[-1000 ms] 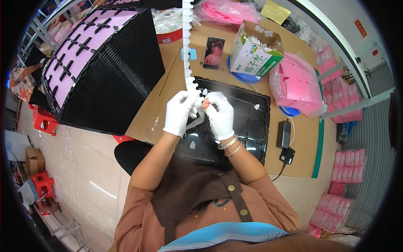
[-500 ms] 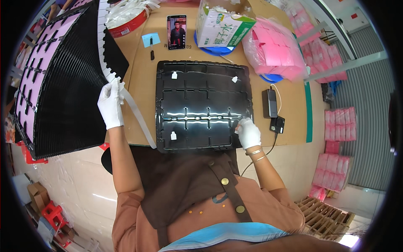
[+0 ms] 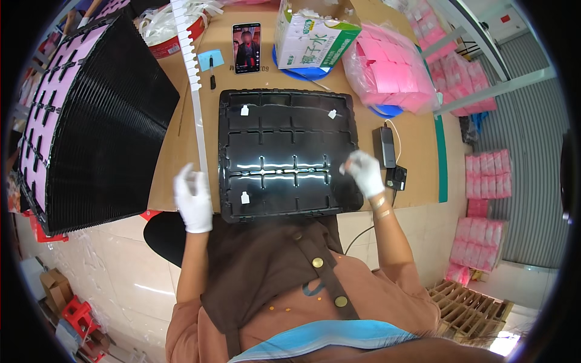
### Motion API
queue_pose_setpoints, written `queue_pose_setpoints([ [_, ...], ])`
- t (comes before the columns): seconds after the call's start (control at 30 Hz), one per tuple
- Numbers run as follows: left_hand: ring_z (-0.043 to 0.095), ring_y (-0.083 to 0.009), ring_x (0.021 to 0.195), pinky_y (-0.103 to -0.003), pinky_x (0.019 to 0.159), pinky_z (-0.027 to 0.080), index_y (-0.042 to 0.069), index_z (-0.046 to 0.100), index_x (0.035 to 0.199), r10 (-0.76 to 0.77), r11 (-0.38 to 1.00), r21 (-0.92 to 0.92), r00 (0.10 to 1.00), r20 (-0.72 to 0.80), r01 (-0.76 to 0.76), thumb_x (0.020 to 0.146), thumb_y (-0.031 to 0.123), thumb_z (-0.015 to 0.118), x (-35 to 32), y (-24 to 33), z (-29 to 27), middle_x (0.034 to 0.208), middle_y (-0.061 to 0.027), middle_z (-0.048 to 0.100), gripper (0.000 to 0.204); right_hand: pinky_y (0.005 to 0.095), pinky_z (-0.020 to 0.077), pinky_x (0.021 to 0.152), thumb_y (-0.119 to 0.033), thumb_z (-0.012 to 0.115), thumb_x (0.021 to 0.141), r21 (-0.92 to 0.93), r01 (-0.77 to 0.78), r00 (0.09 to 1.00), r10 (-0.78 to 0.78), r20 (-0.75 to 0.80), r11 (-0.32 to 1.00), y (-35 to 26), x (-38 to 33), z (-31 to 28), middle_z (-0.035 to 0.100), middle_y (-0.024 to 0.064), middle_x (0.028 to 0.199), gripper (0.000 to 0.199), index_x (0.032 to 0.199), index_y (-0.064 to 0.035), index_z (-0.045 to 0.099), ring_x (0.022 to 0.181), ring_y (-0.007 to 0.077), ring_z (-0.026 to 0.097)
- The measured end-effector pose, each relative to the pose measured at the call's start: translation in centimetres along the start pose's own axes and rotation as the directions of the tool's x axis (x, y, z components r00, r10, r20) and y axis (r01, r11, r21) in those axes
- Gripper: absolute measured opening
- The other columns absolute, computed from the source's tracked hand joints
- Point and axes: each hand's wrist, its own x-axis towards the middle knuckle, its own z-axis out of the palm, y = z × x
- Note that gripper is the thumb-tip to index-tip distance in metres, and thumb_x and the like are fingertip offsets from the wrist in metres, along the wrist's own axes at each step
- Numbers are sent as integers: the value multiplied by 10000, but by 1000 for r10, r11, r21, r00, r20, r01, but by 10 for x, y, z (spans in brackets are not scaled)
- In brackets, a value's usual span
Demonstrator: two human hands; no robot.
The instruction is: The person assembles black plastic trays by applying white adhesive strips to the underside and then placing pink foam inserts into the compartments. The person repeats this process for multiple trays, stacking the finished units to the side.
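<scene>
A shallow black plastic tray [image 3: 279, 148] with ridged compartments lies in front of me. Three small white tab-shaped stickers [image 3: 244, 111] sit on it, two along the far side and one near the front left. My left hand [image 3: 194, 199], in a white glove, is beside the tray's left edge with fingers loosely apart, at the near end of a white notched strip [image 3: 198, 115]. Over the tray's right edge hovers my right hand [image 3: 365, 175], also gloved, with bare fingertips curled together. Whatever may be between them is too small to tell.
A tall stack of black trays [image 3: 109, 133] leans at the left. Behind are a phone [image 3: 247, 51], a dark pen-like tool [image 3: 212, 78], a red tub [image 3: 172, 45], a carton [image 3: 315, 42] and bagged pink pieces [image 3: 387, 66]. A power bank [image 3: 384, 148] lies right.
My left hand has come nearer and to the right, and the white strip now runs straight beside the tray. My right hand has lifted off the tray's front right corner, moving slightly away.
</scene>
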Motion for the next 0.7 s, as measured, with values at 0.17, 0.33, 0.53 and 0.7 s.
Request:
queue_pose_setpoints([
  [0.17,560,-111,763,-265,700,480,6,590,1137,-185,929,-272,952,244,250,879,65,619,-30,-2,34,876,-47,591,267,331,513,714,-99,629,797,-255,-49,980,-3,-201,966,17,124,25,693,131,769,81,824,-32,666,739,230,687],
  [0.33,590,-150,743,-275,670,489,8,609,1097,-154,958,-210,967,204,197,874,78,618,-35,-4,41,908,-78,605,234,307,499,626,-101,634,802,-300,-29,986,77,150,953,44,172,12,685,114,734,117,857,-11,682,718,175,668],
  [0.53,591,-186,709,-296,639,482,20,617,1043,-26,990,-133,993,112,41,857,68,626,-39,-3,40,864,-93,591,193,362,518,744,-141,660,760,-339,-114,991,84,-102,934,31,164,21,698,143,813,76,785,-78,696,790,284,680],
  [0.7,597,-181,697,-290,621,480,19,614,1036,14,994,-105,993,116,-2,856,60,625,-37,4,37,871,-93,589,184,391,518,747,-123,610,790,-566,-150,985,73,-156,810,6,157,29,687,167,840,80,802,-82,677,793,315,674],
])
